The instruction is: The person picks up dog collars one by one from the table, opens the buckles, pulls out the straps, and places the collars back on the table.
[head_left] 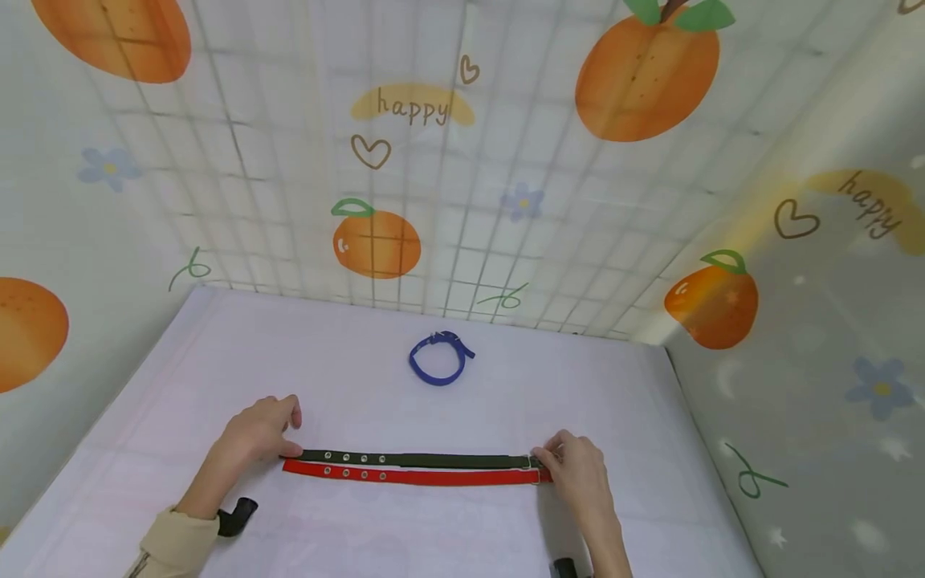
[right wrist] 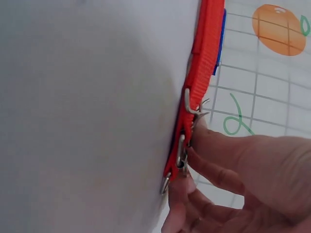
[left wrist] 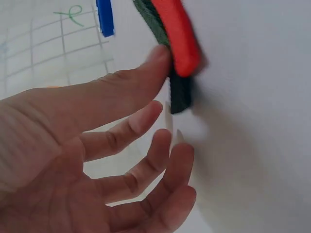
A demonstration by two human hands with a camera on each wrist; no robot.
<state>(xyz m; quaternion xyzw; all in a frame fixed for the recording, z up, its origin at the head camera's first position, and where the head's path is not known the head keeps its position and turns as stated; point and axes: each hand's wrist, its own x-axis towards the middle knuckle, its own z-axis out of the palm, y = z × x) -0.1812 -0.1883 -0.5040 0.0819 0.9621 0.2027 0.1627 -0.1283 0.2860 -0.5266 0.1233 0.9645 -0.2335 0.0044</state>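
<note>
A dark green collar and a red collar lie stretched out side by side on the white table, eyelet ends left and metal buckles right. My left hand touches the green collar's tip with the thumb; its other fingers are loosely bent and hold nothing, as the left wrist view shows. At the opposite end my right hand pinches the green collar's buckle end, right beside the red collar's metal buckle. The red collar partly hides the green one there. Farther back lies a blue collar, fastened into a loop.
A white cloth covers the table. Behind it hangs a pale curtain printed with oranges, over a wire grid. More printed fabric closes off the right side. A black device is at the left wrist.
</note>
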